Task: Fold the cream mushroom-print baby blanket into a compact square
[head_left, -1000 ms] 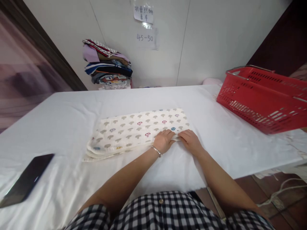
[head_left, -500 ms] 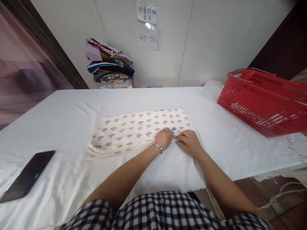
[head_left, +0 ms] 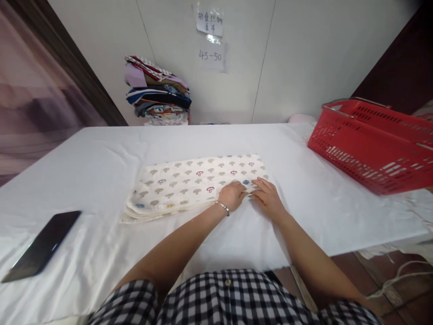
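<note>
A cream cloth [head_left: 189, 180] printed with mushrooms lies folded in several layers on the white-covered table. At its near edge, towards the right end, my left hand [head_left: 232, 194] is closed on the layered edge, and a bracelet circles that wrist. Close beside it, my right hand [head_left: 268, 197] pinches the same edge near the right corner, its index finger reaching over the top of the cloth. The fingertips of both hands are partly hidden among the layers. At the left end the loose layers fan out slightly.
A black phone [head_left: 43, 246] lies on the white tablecloth [head_left: 101, 253] at the left. The red basket [head_left: 372, 149] stands at the right. Behind the table's far edge is a stack of folded fabrics [head_left: 158, 92] against the wall, with paper signs [head_left: 210, 56] above.
My right index finger has lifted and stretched out over the top of the cloth. My left hand stays in place, and the view has shifted slightly.
</note>
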A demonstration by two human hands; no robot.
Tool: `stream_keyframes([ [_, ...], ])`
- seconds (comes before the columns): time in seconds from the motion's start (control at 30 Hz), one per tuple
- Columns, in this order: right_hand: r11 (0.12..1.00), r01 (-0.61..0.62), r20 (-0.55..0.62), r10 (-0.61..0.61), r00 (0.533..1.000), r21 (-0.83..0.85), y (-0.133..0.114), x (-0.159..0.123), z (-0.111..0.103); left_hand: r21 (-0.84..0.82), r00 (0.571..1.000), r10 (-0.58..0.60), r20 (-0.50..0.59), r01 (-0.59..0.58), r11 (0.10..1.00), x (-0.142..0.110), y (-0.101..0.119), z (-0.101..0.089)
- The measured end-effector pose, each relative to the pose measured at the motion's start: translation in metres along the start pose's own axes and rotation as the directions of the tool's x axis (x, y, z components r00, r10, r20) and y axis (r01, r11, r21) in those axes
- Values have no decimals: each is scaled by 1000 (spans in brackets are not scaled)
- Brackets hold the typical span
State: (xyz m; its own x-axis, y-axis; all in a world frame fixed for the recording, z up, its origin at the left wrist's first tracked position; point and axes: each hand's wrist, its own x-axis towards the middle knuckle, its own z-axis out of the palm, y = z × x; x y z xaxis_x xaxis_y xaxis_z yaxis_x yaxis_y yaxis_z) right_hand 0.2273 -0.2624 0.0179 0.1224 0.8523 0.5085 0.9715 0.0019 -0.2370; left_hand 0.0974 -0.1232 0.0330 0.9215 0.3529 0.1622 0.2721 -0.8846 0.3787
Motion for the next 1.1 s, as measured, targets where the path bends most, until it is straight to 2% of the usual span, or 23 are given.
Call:
stream_keyframes([
  [0.2,999,-3,-32,5,999,51,3,0,6,73,995,103,5,-103,992,-6,0,1],
  [0.37,994,-69,27,67,997,85,4,0,6,179,996,83,18,-85,980,-5,3,4],
  [0.47,989,-141,52,140,989,30,7,-1,3,178,996,89,-4,-87,980,-4,3,5],
  [0.53,991,-133,63,134,989,-15,11,-3,1,179,995,98,-9,-95,979,-5,2,5],
  [0.63,989,-122,-20,121,992,-84,19,-5,-2,192,993,120,-21,-114,975,-6,2,8],
  [0.73,972,-171,-80,159,984,-162,26,-8,0,234,986,166,-25,-156,960,-6,3,15],
  [0.9,960,-218,21,225,974,-178,31,-15,5,246,973,227,-29,-213,946,-5,0,23],
  [1.03,959,-234,-3,237,972,-162,28,-18,3,231,961,270,-60,-250,940,-6,-5,19],
  [1.1,961,-219,27,226,974,-171,27,-21,2,228,956,285,-67,-264,937,-7,-7,19],
])
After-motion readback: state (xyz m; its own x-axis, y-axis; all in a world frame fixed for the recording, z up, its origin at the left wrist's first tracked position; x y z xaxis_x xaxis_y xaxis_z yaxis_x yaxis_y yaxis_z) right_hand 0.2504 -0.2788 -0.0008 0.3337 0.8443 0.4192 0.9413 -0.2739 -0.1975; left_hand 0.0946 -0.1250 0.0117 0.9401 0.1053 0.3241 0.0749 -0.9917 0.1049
